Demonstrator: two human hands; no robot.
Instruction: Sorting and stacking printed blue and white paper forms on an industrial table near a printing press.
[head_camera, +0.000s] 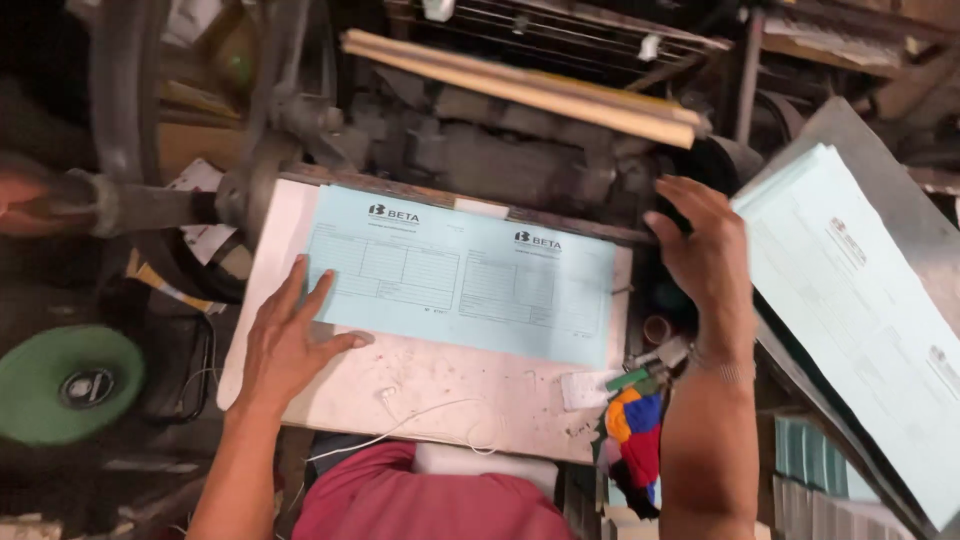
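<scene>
A pale blue form lies flat on the white tabletop. The left hand presses its lower left corner, fingers spread. The right hand hovers open beside the form's right edge, fingers loosely spread, near a stack of blue sheets.

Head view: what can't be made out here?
- Right hand: palm side faces away; whether it touches anything is unclear.
- Pale blue stack: cut off by the right edge.
- Dark machine: parts lost in shadow.
- Blue sheet: form lines too small.
</scene>
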